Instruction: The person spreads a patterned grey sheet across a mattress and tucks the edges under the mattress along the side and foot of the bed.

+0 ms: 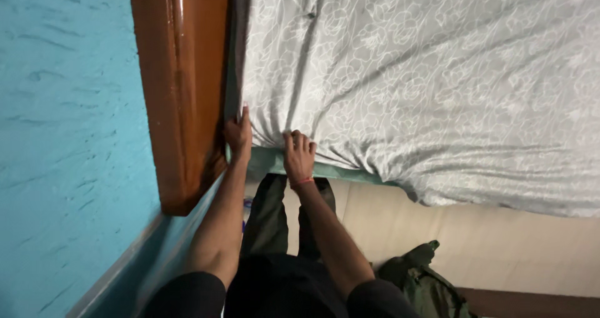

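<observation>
Nearest, the right hand (299, 157) is clamped on the bedsheet (425, 87) at the mattress's near corner. The left hand (239, 134) pinches it beside the wooden headboard (181, 93). The sheet looks light, soft, creasing easily; best gripped along its hem.

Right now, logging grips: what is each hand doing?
Left hand: fingers pushed in between bedsheet and wooden headboard; grip cannot be told.
Right hand: closed on the bedsheet.
</observation>
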